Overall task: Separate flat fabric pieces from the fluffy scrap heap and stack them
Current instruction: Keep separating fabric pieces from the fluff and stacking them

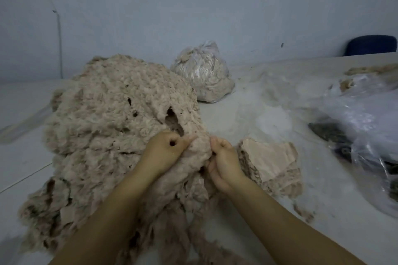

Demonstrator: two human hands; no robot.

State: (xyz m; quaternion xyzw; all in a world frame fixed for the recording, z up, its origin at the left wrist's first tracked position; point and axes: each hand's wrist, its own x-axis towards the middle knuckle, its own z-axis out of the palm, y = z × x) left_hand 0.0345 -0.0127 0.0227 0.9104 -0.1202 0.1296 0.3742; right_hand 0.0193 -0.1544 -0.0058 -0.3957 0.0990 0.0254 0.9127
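Left hand (167,149) and right hand (224,161) both curled, pinching same clump at heap (112,127) near edge, likely to tease flat piece loose. Stack (269,161) just beside right hand, at 3 o'clock: short drop. Tied bag (202,73) at 12.

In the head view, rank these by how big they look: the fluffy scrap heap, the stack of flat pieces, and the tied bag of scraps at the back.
1. fluffy scrap heap, by far the largest.
2 and 3. stack of flat pieces and tied bag of scraps look alike; the bag sits farther back, so I won't rank them.
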